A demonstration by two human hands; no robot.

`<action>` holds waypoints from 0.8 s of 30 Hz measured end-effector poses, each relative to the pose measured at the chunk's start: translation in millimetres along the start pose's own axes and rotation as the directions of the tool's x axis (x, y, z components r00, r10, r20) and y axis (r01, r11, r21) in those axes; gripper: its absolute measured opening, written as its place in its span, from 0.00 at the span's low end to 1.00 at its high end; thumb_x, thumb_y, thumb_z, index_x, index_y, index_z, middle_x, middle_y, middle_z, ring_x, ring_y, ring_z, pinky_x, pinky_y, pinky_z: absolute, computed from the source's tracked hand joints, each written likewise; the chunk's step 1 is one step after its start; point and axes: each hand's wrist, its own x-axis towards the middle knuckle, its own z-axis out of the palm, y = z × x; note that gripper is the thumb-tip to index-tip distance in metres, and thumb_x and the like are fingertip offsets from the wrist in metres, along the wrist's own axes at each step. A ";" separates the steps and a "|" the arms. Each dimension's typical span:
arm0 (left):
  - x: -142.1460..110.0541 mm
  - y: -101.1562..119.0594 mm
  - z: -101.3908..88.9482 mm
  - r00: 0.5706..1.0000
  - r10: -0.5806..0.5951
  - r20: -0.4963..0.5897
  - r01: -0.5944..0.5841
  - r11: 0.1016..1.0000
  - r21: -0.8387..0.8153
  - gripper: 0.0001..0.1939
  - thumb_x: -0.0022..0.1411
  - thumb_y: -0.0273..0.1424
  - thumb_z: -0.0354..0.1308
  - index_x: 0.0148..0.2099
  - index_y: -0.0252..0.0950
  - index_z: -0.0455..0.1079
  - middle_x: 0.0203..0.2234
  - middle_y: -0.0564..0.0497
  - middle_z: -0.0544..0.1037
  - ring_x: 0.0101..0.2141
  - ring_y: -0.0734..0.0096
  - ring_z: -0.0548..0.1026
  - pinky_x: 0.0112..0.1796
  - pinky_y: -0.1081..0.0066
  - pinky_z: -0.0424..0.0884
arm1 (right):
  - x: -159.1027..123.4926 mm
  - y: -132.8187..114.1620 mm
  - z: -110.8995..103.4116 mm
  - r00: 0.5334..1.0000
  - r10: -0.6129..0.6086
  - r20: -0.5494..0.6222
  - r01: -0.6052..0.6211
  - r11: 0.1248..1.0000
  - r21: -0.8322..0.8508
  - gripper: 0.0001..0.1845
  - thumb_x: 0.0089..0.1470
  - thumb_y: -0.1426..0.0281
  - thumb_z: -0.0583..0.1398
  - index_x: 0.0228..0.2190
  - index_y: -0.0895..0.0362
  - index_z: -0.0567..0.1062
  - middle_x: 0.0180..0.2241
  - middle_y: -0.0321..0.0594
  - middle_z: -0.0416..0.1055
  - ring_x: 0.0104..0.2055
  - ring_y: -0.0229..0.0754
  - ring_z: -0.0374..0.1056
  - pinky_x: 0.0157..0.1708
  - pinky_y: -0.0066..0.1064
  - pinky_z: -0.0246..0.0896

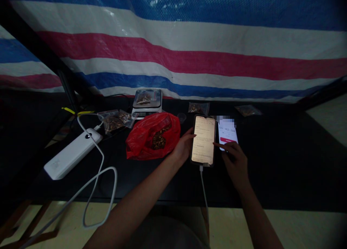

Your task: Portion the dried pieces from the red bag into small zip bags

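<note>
My left hand grips a lit smartphone by its left edge, thumb over the screen, which shows lines of text. A white cable is plugged into the phone's lower end. My right hand has its index finger pointed at the phone's right edge; how the other fingers lie is partly hidden. Just behind that hand lies a second phone showing a timer and a red button. Left of my left wrist rests a red plastic bag, its mouth spread around small brown pieces.
A kitchen scale carries a small zip bag. More filled zip bags lie beside it and along the back of the black table. At left sits a white power bank with a looping white cable. Striped sheeting hangs behind.
</note>
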 end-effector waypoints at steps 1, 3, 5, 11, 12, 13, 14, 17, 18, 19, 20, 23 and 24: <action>-0.1 0.0 0.0 1.000 -0.004 -0.010 0.004 1.000 0.001 0.20 0.48 0.25 0.53 0.46 0.35 0.66 0.39 0.48 0.75 0.43 0.60 0.70 0.42 0.66 0.62 | 0.1 0.2 0.2 1.000 0.004 0.009 -0.004 1.000 -0.004 0.19 0.48 0.77 0.53 0.40 0.49 0.74 0.31 0.36 0.59 0.34 0.39 0.60 0.35 0.33 0.57; 0.0 -0.1 -0.2 1.000 -0.006 -0.024 0.006 1.000 0.004 0.20 0.48 0.25 0.53 0.46 0.35 0.66 0.39 0.48 0.75 0.43 0.60 0.70 0.42 0.66 0.62 | 0.4 0.6 0.9 1.000 0.005 0.026 -0.005 1.000 -0.008 0.20 0.48 0.77 0.52 0.40 0.49 0.74 0.32 0.36 0.60 0.34 0.39 0.60 0.35 0.33 0.57; 0.3 -0.4 -0.6 1.000 0.000 -0.026 0.001 1.000 0.003 0.20 0.48 0.25 0.53 0.46 0.35 0.66 0.38 0.48 0.75 0.43 0.60 0.70 0.42 0.66 0.61 | 0.7 0.6 1.8 0.999 -0.015 0.049 0.016 1.000 -0.009 0.20 0.48 0.77 0.52 0.40 0.48 0.74 0.32 0.37 0.59 0.35 0.39 0.60 0.35 0.34 0.57; 0.6 -0.3 -0.1 1.000 -0.003 -0.017 0.003 1.000 -0.014 0.20 0.48 0.24 0.53 0.46 0.35 0.66 0.39 0.49 0.75 0.44 0.60 0.70 0.44 0.66 0.61 | 0.1 -2.3 2.1 0.981 -0.126 0.147 0.124 0.992 0.019 0.21 0.47 0.78 0.52 0.37 0.46 0.76 0.31 0.37 0.59 0.34 0.40 0.59 0.32 0.34 0.57; 0.5 -0.3 0.1 1.000 -0.006 -0.019 0.006 1.000 -0.015 0.20 0.48 0.24 0.53 0.46 0.35 0.66 0.39 0.49 0.75 0.44 0.60 0.70 0.44 0.66 0.61 | -0.1 -3.2 1.7 0.979 -0.142 0.149 0.139 0.990 0.032 0.21 0.47 0.78 0.52 0.36 0.46 0.76 0.31 0.37 0.59 0.34 0.40 0.60 0.31 0.33 0.57; 0.5 -0.2 0.2 1.000 -0.007 -0.021 0.006 1.000 -0.015 0.20 0.48 0.24 0.53 0.46 0.35 0.66 0.39 0.49 0.75 0.44 0.60 0.70 0.44 0.66 0.61 | -0.3 -4.1 1.2 0.978 -0.152 0.144 0.147 0.988 0.044 0.20 0.47 0.78 0.52 0.35 0.46 0.77 0.30 0.37 0.59 0.34 0.40 0.60 0.30 0.33 0.57; 0.4 -0.2 0.3 1.000 -0.007 -0.021 0.006 1.000 -0.016 0.20 0.48 0.24 0.53 0.46 0.35 0.67 0.39 0.49 0.75 0.44 0.60 0.70 0.44 0.66 0.61 | -0.4 -4.9 0.7 0.979 -0.154 0.134 0.148 0.988 0.053 0.20 0.47 0.78 0.53 0.35 0.45 0.77 0.30 0.37 0.59 0.33 0.39 0.60 0.30 0.33 0.57; 0.2 -0.4 -0.1 1.000 0.001 0.001 -0.001 1.000 -0.012 0.19 0.48 0.24 0.52 0.46 0.35 0.67 0.39 0.49 0.75 0.44 0.60 0.70 0.44 0.66 0.61 | -1.5 -6.7 -0.9 0.987 -0.139 0.082 0.134 0.989 0.071 0.18 0.48 0.77 0.54 0.34 0.46 0.77 0.29 0.36 0.60 0.31 0.38 0.60 0.29 0.32 0.57; 0.2 -0.4 -0.2 1.000 0.003 0.009 -0.003 1.000 -0.009 0.19 0.48 0.25 0.52 0.46 0.35 0.67 0.39 0.49 0.75 0.44 0.60 0.70 0.44 0.66 0.61 | -2.1 -7.0 -1.3 0.989 -0.135 0.065 0.131 0.989 0.074 0.17 0.48 0.77 0.54 0.34 0.46 0.77 0.28 0.35 0.60 0.31 0.38 0.60 0.29 0.31 0.57; 0.1 -0.5 -0.3 1.000 0.004 0.011 -0.004 1.000 -0.006 0.19 0.48 0.25 0.52 0.46 0.35 0.67 0.39 0.49 0.75 0.44 0.60 0.70 0.44 0.65 0.61 | -2.7 -7.3 -1.5 0.990 -0.134 0.050 0.130 0.989 0.077 0.16 0.48 0.76 0.54 0.33 0.46 0.77 0.28 0.35 0.60 0.31 0.38 0.61 0.29 0.31 0.57; 0.1 -0.5 -0.3 1.000 0.003 0.009 -0.003 1.000 -0.002 0.20 0.48 0.25 0.53 0.46 0.35 0.67 0.39 0.49 0.75 0.44 0.60 0.70 0.44 0.65 0.61 | -3.3 -7.6 -1.6 0.991 -0.131 0.034 0.128 0.989 0.080 0.16 0.48 0.76 0.54 0.33 0.46 0.77 0.28 0.35 0.60 0.31 0.38 0.61 0.29 0.31 0.57; -0.2 -0.6 -0.2 1.000 0.001 0.008 -0.001 1.000 0.006 0.20 0.48 0.25 0.53 0.46 0.35 0.67 0.38 0.49 0.76 0.43 0.60 0.70 0.43 0.65 0.61 | -3.2 -9.3 -2.1 0.993 -0.119 0.003 0.119 0.989 0.092 0.16 0.48 0.77 0.54 0.33 0.47 0.77 0.29 0.35 0.61 0.32 0.38 0.61 0.30 0.31 0.57; -0.4 -0.6 -0.2 1.000 0.002 0.017 -0.002 1.000 0.008 0.20 0.49 0.25 0.52 0.47 0.35 0.67 0.38 0.49 0.76 0.43 0.60 0.70 0.43 0.65 0.61 | -1.6 -10.2 -2.5 0.993 -0.117 -0.006 0.117 0.989 0.096 0.15 0.48 0.77 0.55 0.33 0.48 0.77 0.29 0.35 0.61 0.32 0.38 0.61 0.31 0.31 0.57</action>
